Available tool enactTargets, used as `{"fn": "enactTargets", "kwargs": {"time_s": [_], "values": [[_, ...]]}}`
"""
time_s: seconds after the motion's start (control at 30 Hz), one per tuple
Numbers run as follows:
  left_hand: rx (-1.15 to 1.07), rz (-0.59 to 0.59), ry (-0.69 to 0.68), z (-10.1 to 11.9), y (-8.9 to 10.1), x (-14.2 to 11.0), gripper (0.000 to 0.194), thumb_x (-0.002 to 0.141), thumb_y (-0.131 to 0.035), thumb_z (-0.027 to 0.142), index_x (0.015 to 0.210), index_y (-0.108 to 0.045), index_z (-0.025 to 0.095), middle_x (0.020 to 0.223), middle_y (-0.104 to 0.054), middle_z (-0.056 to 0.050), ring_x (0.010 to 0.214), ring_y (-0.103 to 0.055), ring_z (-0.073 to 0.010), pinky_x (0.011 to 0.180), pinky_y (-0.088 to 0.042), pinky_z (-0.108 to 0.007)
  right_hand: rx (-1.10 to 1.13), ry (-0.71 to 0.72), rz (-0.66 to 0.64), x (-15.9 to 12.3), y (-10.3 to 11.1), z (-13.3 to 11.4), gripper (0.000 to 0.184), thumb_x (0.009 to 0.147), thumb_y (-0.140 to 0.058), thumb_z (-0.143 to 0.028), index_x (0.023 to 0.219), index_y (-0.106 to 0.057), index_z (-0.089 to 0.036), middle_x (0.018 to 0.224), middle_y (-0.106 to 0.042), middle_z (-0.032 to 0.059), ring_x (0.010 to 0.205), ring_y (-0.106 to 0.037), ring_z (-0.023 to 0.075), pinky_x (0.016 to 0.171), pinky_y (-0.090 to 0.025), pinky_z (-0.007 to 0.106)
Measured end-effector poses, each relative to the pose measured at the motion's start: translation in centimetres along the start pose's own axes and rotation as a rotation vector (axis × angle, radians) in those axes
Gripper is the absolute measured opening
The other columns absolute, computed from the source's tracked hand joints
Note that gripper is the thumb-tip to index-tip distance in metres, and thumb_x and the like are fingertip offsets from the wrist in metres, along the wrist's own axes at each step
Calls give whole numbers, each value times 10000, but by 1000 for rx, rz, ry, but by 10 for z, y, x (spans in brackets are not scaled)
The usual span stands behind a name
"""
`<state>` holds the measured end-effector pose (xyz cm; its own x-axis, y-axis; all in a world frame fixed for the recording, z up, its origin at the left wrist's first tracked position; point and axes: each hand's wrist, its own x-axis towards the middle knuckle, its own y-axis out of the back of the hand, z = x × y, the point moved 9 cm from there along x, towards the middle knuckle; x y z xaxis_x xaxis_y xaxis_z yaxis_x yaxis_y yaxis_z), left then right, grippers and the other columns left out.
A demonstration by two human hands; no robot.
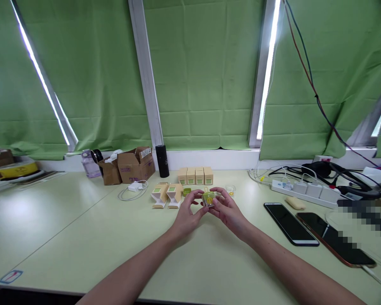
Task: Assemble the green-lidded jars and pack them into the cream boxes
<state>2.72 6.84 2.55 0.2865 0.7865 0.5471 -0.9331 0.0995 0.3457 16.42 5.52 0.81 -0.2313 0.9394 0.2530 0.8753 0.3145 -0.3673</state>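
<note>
A clear cube (208, 200), yellow inside, sits clamped between the fingers of the left hand (189, 215) and right hand (231, 213); a clear cup (230, 189) nearby shows yellow low down.

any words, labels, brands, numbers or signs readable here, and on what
No text reads clearly.
Cardboard carton: purple print, white label, too small.
Black bottle: pale mark, too small.
Small kraft boxes: green labels, illegible.
Table sticker: red mark, blue border, unreadable.
</note>
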Motion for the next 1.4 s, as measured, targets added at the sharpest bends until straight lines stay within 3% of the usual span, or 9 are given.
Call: {"fn": "enactTargets", "kwargs": {"time_s": [0.57,0.83,1.0,1.13,1.27,1.4], "values": [[36,19,0,-3,5,-1,391,903,-710,335,1277,-612,280,1291,-656,-85,1196,-616,-260,1001,-499,-434,-146,62,28,2,5,-7,447,798,-819,-530,1114,-619,-286,981,-611,-5,982,-693,207,1013,-547,505],[-27,57,-5,6,8,-1,495,900,-721,385,1340,-530,262,1276,-665,-103,1191,-627,-260,997,-490,-429,98,-13,-2,3,0,-1,472,821,-803,-532,1174,-600,-293,1076,-730,36,924,-737,218,1023,-526,511],[-107,72,42,6,12,0,365,995,-576,427,1294,-520,226,1122,-720,-109,1117,-670,-247,1003,-477,-430,235,-68,17,8,11,10,369,856,-736,-526,1088,-653,-252,1020,-772,89,891,-748,254,952,-552,487],[-90,82,73,-3,14,1,337,989,-575,451,1237,-547,224,1064,-735,-97,1084,-681,-247,977,-480,-421,238,-63,10,11,16,11,336,891,-675,-505,1058,-682,-213,1013,-775,126,887,-731,255,940,-556,460],[-102,62,96,-8,11,1,362,978,-577,497,1212,-570,221,1006,-737,-87,1055,-695,-253,956,-496,-418,218,-48,31,11,17,10,343,885,-681,-534,1060,-657,-240,981,-771,103,869,-728,262,922,-553,486],[-142,21,118,-8,6,0,421,959,-588,550,1211,-582,213,981,-737,-91,1029,-707,-259,933,-520,-417,238,-62,60,8,15,9,420,785,-820,-480,1095,-620,-279,978,-755,42,855,-720,237,864,-553,448]]}}
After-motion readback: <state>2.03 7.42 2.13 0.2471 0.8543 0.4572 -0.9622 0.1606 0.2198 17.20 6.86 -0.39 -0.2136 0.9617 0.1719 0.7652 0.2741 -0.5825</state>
